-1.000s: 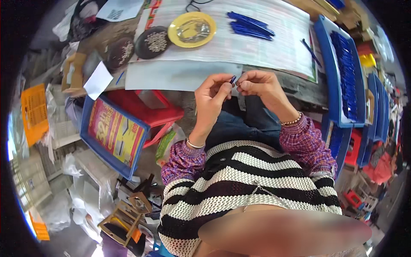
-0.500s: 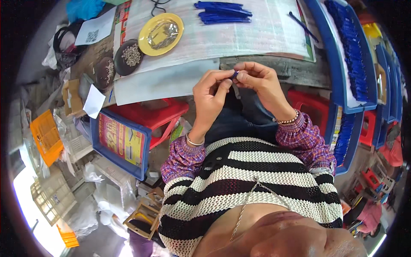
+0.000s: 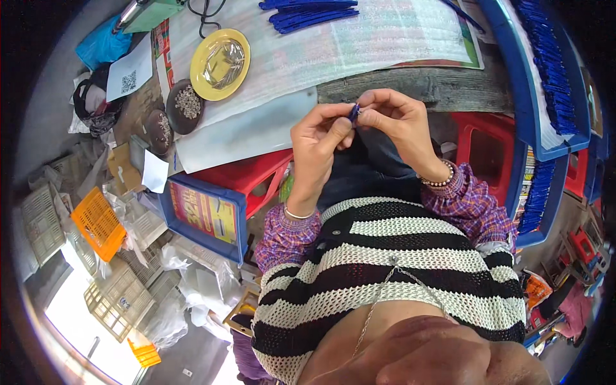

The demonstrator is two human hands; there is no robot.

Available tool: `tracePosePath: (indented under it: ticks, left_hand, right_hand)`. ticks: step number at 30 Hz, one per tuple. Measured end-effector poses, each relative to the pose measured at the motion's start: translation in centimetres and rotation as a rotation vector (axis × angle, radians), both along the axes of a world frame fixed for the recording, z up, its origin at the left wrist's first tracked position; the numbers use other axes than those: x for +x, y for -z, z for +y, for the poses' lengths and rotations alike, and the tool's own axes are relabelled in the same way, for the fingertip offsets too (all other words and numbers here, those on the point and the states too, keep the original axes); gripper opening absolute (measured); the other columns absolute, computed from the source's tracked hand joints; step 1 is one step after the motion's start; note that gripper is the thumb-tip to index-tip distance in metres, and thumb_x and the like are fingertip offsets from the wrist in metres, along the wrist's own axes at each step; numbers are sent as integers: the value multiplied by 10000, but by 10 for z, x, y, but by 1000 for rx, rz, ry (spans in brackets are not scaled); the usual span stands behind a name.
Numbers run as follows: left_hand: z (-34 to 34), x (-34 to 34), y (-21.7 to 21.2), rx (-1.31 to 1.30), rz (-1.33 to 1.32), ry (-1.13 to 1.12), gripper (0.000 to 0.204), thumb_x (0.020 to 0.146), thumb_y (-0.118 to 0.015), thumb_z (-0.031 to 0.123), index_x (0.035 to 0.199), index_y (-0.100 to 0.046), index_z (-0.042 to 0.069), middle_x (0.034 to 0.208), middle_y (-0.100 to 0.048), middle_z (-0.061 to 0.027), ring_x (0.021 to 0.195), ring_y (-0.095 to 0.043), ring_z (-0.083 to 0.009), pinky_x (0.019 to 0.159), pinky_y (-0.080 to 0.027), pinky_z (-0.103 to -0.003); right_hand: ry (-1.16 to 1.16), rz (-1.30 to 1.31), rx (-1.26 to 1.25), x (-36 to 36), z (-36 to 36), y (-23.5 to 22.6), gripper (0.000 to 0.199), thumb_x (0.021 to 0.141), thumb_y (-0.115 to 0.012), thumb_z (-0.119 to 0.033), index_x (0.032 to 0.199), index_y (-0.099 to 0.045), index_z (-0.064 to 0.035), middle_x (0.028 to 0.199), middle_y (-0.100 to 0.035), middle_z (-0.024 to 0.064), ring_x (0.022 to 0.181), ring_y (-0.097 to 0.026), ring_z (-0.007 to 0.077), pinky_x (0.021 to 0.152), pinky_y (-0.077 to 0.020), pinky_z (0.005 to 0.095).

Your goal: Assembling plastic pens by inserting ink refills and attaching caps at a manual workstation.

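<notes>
Two bare hands and one small blue piece; one bangle, one beaded bracelet, one neck chain; one yellow plate, two dark round dishes; one pile of blue strips, one lone strip; two orange plastic crates.

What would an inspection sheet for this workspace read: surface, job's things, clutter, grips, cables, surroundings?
Surface: table with white sheeting over much of it, grey panel at near left.
Job's things: small blue piece in hand; blue strips piled farther off; yellow plate of thin metal pieces; dark dish of small pale pieces, another beside it.
Clutter: white paper and cardboard box at left; blue bag.
Left grip: pinches the small blue piece.
Right grip: at the same piece; pinch unclear.
Cables: black cord beyond the plate.
Surroundings: blue tray at right, red stool, orange crate at left.
</notes>
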State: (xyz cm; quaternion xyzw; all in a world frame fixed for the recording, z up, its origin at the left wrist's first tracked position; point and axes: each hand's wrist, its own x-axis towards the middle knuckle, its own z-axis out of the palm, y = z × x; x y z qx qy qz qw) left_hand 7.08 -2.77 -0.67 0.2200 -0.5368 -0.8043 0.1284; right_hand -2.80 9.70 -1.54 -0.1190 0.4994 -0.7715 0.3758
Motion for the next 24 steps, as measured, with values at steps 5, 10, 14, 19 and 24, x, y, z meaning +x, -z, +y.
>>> tracePosePath:
  ticks: [5,10,14,19,24]
  left_hand:
    - [7,-1,2,-56,52,-29,166,854,-618,43,1009,-614,-16,779,-590,-39,610,-514,-96,530,-375,-202]
    - [10,-5,2,-231,102,-52,159,849,-614,13,1005,-619,-20,803,-583,-38,628,-518,-90,549,-405,-202]
    - [9,-6,2,-290,98,-62,156,848,-610,4,1002,-623,-18,813,-580,-35,633,-521,-85,567,-423,-196]
    - [6,-6,4,-238,76,-57,158,848,-609,1,1004,-623,-20,816,-579,-39,639,-526,-88,567,-423,-196]
    - [6,-6,4,-232,75,-55,161,846,-607,-4,1005,-622,-21,824,-581,-44,642,-530,-91,569,-423,-197]
  right_hand:
    - [28,10,-25,2,2,2,177,814,-640,18,987,-604,29,875,-634,48,787,-602,91,707,-499,215]
    - [11,9,-25,-2,5,-2,171,810,-644,19,975,-599,15,901,-620,34,825,-591,83,739,-488,213]
    - [-18,-17,-25,-5,5,-2,175,807,-652,10,974,-601,7,900,-615,22,826,-585,77,746,-479,209]
    - [-7,-29,-29,-6,4,-1,173,808,-654,3,972,-600,2,909,-614,20,819,-584,75,741,-477,208]
    - [-8,-19,-25,-5,4,-1,179,816,-648,0,986,-593,1,917,-609,17,832,-582,76,740,-478,208]
